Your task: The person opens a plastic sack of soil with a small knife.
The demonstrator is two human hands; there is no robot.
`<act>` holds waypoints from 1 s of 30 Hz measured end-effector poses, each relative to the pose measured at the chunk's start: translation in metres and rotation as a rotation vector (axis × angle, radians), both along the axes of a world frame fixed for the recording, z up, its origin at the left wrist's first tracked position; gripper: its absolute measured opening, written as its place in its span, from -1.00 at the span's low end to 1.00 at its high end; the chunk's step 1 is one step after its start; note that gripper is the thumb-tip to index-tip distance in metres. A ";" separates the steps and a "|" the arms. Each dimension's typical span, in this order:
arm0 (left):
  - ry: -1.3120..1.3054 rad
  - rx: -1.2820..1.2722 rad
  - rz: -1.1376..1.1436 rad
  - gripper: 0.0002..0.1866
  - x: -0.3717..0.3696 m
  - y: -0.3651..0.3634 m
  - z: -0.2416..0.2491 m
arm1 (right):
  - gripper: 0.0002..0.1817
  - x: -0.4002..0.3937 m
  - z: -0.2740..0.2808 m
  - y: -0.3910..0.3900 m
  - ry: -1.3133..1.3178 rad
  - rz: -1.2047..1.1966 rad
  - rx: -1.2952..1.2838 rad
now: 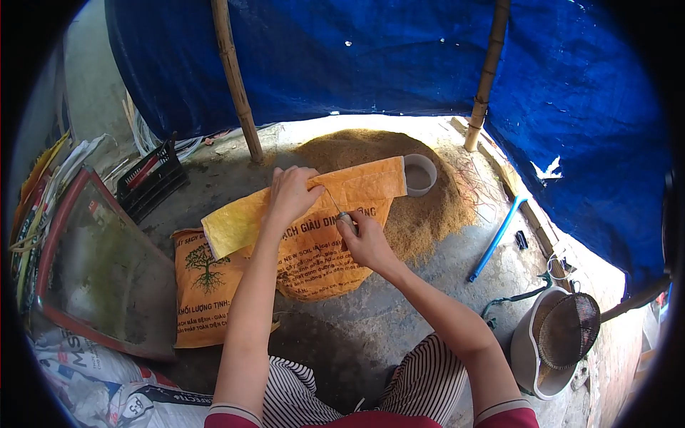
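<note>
So, looks like the step is working a thin tool (pixel 344 216) at the top of the orange sack (pixel 314 250), by the near edge of the brown heap (pixel 428 221) on the floor (pixel 449 264). Left hand (pixel 291 192) pinches the sack, knuckles up; right hand (pixel 367 239) curls tight round the tool, wrist angled inward. Next push probably needs that fabric taut.

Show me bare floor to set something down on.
Bare floor lies between the black crate and the handled orange sack, and between the blue tube and right forearm. Crowded: far left, by the red-framed panel and white sacks.
</note>
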State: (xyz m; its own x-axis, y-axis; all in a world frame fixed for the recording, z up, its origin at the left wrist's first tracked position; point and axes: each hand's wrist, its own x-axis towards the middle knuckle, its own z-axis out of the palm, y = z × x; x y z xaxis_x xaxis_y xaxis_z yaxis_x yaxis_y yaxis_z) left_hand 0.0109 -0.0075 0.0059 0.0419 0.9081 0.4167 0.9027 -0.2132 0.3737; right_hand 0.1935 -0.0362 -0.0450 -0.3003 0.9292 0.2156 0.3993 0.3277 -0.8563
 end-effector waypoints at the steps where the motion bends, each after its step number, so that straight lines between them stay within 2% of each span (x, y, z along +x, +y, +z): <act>1: -0.012 -0.019 -0.003 -0.67 0.000 -0.002 0.002 | -0.64 0.000 0.000 0.001 -0.004 0.000 -0.012; 6: -0.090 -0.051 -0.043 -0.74 -0.006 -0.002 0.004 | -0.62 -0.002 0.007 -0.004 0.018 0.021 -0.057; 12: -0.181 -0.114 -0.097 -0.74 -0.013 0.001 0.003 | -0.60 -0.004 0.023 -0.010 0.104 0.112 -0.292; 14: -0.203 -0.171 -0.101 -0.74 -0.016 0.000 0.005 | -0.59 -0.005 0.021 -0.008 0.267 0.187 -0.484; 15: -0.203 -0.170 -0.101 -0.74 -0.015 -0.001 0.005 | -0.59 -0.005 0.024 -0.008 0.267 0.187 -0.482; 17: -0.206 -0.157 -0.096 -0.73 -0.014 -0.002 0.006 | -0.58 -0.005 0.033 -0.008 0.535 0.237 -0.799; 18: -0.206 -0.157 -0.096 -0.73 -0.014 -0.002 0.004 | -0.58 -0.005 0.032 -0.005 0.534 0.237 -0.799; 20: -0.179 -0.078 -0.100 -0.75 -0.014 0.000 -0.001 | -0.57 -0.001 0.026 0.006 0.937 0.360 -1.168; 21: -0.179 -0.077 -0.100 -0.75 -0.013 -0.001 0.000 | -0.57 0.001 0.023 0.011 0.936 0.361 -1.167; 23: -0.139 -0.079 -0.110 -0.79 -0.010 -0.003 0.001 | -0.59 0.004 0.014 0.021 1.139 0.531 -1.355; 24: -0.140 -0.078 -0.111 -0.79 -0.008 -0.004 0.000 | -0.59 0.000 0.009 0.019 1.138 0.530 -1.354; 26: -0.105 0.039 -0.130 -0.81 -0.003 -0.006 -0.003 | -0.59 -0.009 -0.004 0.011 -0.019 0.126 -0.121; 27: -0.104 0.040 -0.129 -0.81 -0.002 -0.006 -0.004 | -0.59 -0.010 -0.003 0.011 -0.018 0.127 -0.119; 30: -0.039 0.067 -0.154 -0.82 -0.001 -0.004 -0.007 | -0.61 -0.006 0.006 0.013 0.201 0.212 -0.391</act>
